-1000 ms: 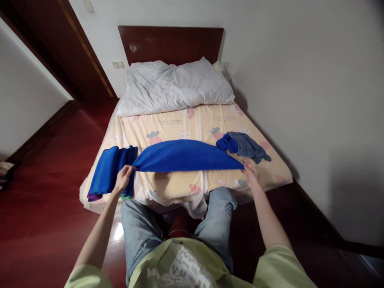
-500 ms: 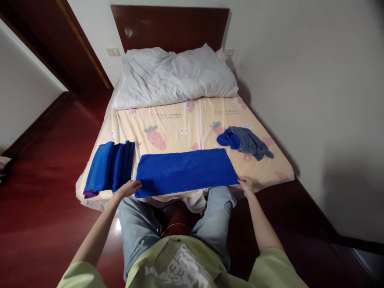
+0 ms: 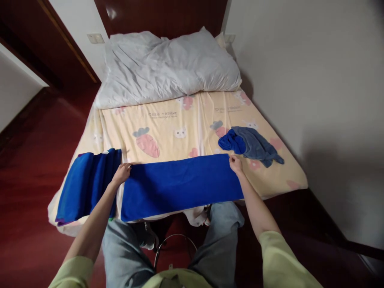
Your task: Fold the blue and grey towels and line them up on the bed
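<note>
White walls close in the bed (image 3: 279, 176), whose sheet shows carrots. Your left hand (image 3: 121, 174) pinches the far left corner of the blue towel (image 3: 180, 186), your right hand (image 3: 235, 164) its far right corner. It lies flat along the bed's near edge, beside a folded stack (image 3: 85, 184).

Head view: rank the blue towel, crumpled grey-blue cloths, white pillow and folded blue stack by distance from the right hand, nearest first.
From the right hand:
1. Blue towel: its far right corner is under the fingers, flat along the bed's near edge.
2. Crumpled grey-blue cloths: just beyond the hand, on the right.
3. White pillow: at the head of the bed.
4. Folded blue stack: far left, past the left hand.
</note>
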`<state>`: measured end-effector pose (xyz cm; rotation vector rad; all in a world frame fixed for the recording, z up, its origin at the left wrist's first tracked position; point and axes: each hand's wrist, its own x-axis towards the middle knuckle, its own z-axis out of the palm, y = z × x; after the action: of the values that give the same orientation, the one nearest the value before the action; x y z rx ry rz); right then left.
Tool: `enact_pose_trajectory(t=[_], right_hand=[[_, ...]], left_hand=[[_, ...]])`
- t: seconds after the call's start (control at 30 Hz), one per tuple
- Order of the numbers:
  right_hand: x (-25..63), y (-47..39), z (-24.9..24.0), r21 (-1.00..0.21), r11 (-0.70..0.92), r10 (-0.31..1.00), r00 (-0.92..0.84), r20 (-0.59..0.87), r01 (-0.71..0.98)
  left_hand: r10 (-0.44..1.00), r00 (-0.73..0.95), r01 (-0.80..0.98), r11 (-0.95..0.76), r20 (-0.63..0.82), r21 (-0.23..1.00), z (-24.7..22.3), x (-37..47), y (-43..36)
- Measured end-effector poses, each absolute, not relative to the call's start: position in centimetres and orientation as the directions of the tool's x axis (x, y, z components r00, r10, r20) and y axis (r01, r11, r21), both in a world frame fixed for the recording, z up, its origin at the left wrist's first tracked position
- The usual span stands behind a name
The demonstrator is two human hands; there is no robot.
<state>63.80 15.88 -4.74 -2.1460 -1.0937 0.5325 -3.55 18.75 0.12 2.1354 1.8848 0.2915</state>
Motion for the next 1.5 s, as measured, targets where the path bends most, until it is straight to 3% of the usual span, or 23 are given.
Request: enact_pose_trajectory(t=[0.13, 0.27, 0.57, 0.8, 0.97, 1.17, 1.33, 1.5], right_hand=[[64.4, 19.9, -5.4, -0.709, -0.367, 0.856, 0.517, -0.003, 0.602], [64.9, 21.3, -5.1, -0.687, -0.387, 0.895, 0.428, -0.121, 0.615], [65.2, 20.3, -3.6, -0.888, -0.356, 0.905, 0.345, -0.250, 0.290], [65.5, 21.2, -3.6, -0.851, -0.325, 0.927, 0.316, -0.201, 0.412], [65.4, 21.4, -3.5, -0.782, -0.244, 0.926, 0.378, -0.011, 0.574], [65.0, 22.8, -4.0, -0.740, -0.220, 0.882, 0.454, 0.127, 0.635], [63.3, 23.4, -4.7, -0.665, -0.235, 0.875, 0.453, 0.174, 0.709], [59.1, 18.3, -4.2, -0.503, -0.140, 0.843, 0.369, 0.391, 0.853]], left_hand=[[0.988, 0.118, 0.933, -0.077, -0.096, 0.353, -0.3, -3.6, 21.1], [0.940, 0.182, 0.914, -0.054, -0.287, 0.402, 0.2, -4.3, 22.6], [0.855, 0.311, 0.847, -0.052, -0.414, 0.529, 0.7, -5.1, 23.0], [0.813, 0.349, 0.867, -0.091, -0.466, 0.489, 0.5, -4.8, 23.2], [0.940, 0.186, 0.943, -0.089, -0.286, 0.320, 1.0, -5.3, 24.0], [0.996, 0.057, 0.973, -0.040, -0.069, 0.225, 1.8, -4.8, 24.7], [0.999, -0.034, 0.982, 0.031, 0.013, 0.187, 1.6, -2.2, 24.5], [0.979, -0.036, 0.970, -0.014, 0.201, 0.244, 1.0, 2.7, 18.0]])
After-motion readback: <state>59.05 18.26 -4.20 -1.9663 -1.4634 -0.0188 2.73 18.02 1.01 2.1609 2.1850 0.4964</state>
